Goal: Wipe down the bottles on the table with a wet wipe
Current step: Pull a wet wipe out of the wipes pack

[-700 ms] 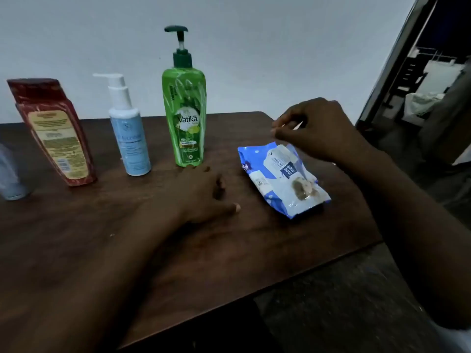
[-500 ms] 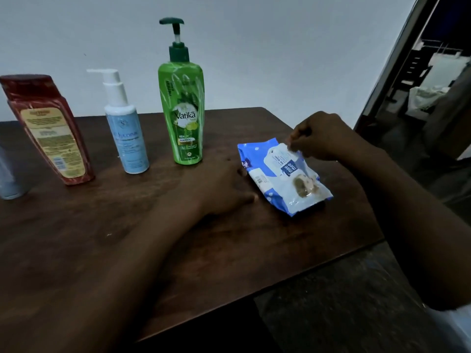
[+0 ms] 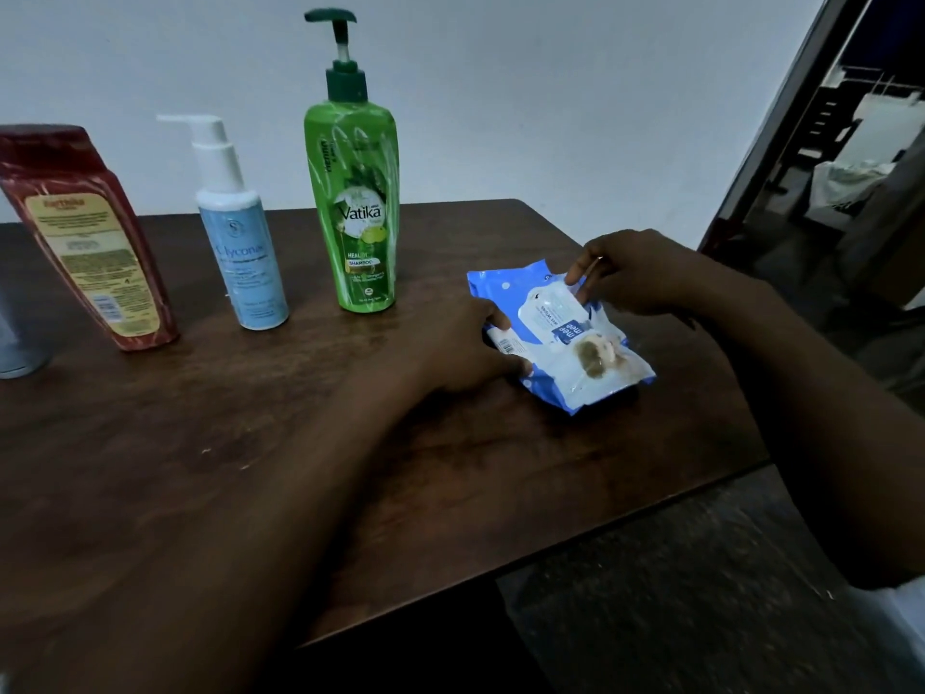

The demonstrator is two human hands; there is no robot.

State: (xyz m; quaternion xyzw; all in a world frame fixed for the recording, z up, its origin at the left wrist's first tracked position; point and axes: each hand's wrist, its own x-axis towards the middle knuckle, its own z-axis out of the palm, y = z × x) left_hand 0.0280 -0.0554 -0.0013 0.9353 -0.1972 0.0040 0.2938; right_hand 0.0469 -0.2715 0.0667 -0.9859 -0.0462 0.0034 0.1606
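Holding wipe pack (image 3: 593, 375) now, left hand (image 3: 450, 353); right hand (image 3: 645, 273) pinching flap (image 3: 548, 308).

On the table (image 3: 250, 468), three bottles stand in a rear row: flat bottle (image 3: 85, 242) left, small pump bottle (image 3: 243, 252) centre, tall pump bottle (image 3: 358, 217) right. The wipes pack (image 3: 575, 353) lies right of them, nearer me, between my left hand (image 3: 450, 353) and right hand (image 3: 640, 273).

left hand (image 3: 450, 353): bare, forearm bare to the frame edge
right hand (image 3: 635, 273): bare, forearm bare too
white sleeve (image 3: 896, 623): I see just its edge, on the right upper arm
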